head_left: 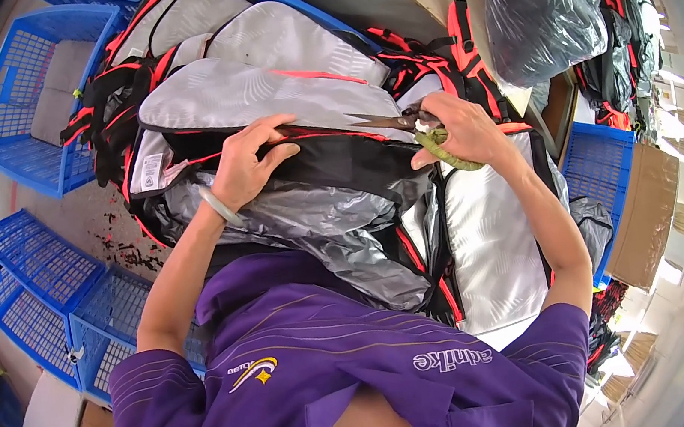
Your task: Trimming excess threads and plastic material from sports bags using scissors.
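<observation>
In front of me lies a silver-grey bag (257, 93) with black side panels, red piping and a crinkled silver lining (281, 208). My left hand (245, 164) has its thumb and fingers closed on the bag's opening edge, along the red trim. A pale bracelet circles that wrist. My right hand (459, 127) grips scissors (382, 121) with green-wrapped handles. Their dark blades point left and lie over the red trim, slightly apart; whether they touch it, I cannot tell. A white care label (151, 171) shows at the bag's left end.
More silver, black and red bags (491, 233) are piled behind and to the right. Blue plastic crates (43, 270) stand at left, with another crate (600, 171) at right beside a cardboard box (644, 212). A grey plastic sack (544, 10) sits at back right. Scraps (130, 254) litter the floor.
</observation>
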A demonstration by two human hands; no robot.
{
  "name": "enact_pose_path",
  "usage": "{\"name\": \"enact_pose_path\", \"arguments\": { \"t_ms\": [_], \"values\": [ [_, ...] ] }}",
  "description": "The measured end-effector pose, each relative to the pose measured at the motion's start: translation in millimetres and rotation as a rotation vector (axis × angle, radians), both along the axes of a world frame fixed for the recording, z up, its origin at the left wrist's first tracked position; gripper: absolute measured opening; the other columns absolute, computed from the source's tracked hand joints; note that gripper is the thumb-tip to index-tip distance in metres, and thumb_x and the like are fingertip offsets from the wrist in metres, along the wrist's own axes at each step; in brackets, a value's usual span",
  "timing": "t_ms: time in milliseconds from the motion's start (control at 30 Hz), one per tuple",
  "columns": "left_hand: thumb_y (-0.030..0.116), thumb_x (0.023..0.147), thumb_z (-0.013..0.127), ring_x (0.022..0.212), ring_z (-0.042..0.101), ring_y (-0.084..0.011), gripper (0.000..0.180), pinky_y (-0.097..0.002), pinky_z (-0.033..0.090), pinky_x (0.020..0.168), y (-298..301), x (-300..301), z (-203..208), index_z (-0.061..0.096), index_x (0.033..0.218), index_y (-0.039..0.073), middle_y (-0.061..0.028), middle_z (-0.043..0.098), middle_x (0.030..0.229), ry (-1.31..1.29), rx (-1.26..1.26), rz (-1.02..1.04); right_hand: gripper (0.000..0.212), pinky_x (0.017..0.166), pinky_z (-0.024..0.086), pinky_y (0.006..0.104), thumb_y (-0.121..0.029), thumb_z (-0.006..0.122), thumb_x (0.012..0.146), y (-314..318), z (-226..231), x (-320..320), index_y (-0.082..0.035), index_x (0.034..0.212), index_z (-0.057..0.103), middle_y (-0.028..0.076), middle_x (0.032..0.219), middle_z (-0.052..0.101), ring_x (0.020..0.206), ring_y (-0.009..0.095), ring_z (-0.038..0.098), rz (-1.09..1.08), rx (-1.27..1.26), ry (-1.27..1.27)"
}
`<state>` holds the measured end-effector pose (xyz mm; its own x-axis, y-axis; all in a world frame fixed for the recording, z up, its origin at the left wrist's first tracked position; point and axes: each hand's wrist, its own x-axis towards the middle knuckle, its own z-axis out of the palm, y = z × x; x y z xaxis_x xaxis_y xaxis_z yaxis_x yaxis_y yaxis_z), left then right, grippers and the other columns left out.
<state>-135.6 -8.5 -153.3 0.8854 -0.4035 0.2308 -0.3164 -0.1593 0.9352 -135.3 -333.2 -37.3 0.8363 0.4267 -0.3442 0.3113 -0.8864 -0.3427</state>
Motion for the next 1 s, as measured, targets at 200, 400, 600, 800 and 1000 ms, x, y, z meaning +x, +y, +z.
{"name": "enact_pose_path", "arguments": {
  "t_ms": [200,400,600,800,1000],
  "values": [
    [0.004,0.079,0.068,0.087,0.064,-0.027,0.014,-0.0314,0.049,0.075,7,-4,-1,0.058,0.085,-0.004,-0.0138,0.062,0.116,0.109,0.013,-0.009,0.066,0.067,0.043,0.0401,-0.056,0.079,0.058,37,-12,17,-0.003,0.087,0.051,0.01,0.082,0.053,0.08,0.03,0.055,0.079,0.007,0.032],
    [0.002,0.077,0.068,0.096,0.063,-0.0281,0.013,-0.0334,0.049,0.081,2,-9,-2,0.06,0.085,-0.004,-0.0143,0.062,0.115,0.04,-0.066,0.075,0.067,0.067,0.043,0.0403,-0.057,0.078,0.057,55,-26,36,-0.003,0.086,0.051,0.011,0.082,0.054,0.08,0.03,0.055,0.213,0.073,-0.002],
    [0.0,0.081,0.064,0.104,0.061,-0.0231,0.009,-0.0327,0.046,0.09,7,-9,-6,0.06,0.089,-0.005,-0.0155,0.057,0.123,0.194,-0.138,0.02,0.063,0.059,0.041,0.0387,-0.056,0.079,0.057,63,-25,39,-0.002,0.077,0.05,0.009,0.07,0.051,0.067,0.029,0.055,0.192,0.036,0.091],
    [0.006,0.081,0.067,0.098,0.062,-0.0234,0.013,-0.0331,0.046,0.089,6,-9,-4,0.06,0.087,-0.003,-0.0138,0.062,0.113,0.197,-0.121,0.067,0.06,0.055,0.039,0.0372,-0.05,0.081,0.059,55,-37,31,-0.001,0.073,0.05,0.012,0.063,0.048,0.06,0.03,0.05,0.207,0.111,0.017],
    [0.037,0.072,0.073,0.076,0.061,-0.0283,0.033,-0.0381,0.042,0.075,81,8,-15,0.062,0.077,0.006,-0.0096,0.063,0.075,0.018,0.6,-0.001,0.056,0.053,0.038,0.0392,-0.048,0.081,0.064,38,-70,3,0.0,0.073,0.053,0.015,0.06,0.048,0.056,0.032,0.05,-0.195,0.201,0.119]
  ]
}}
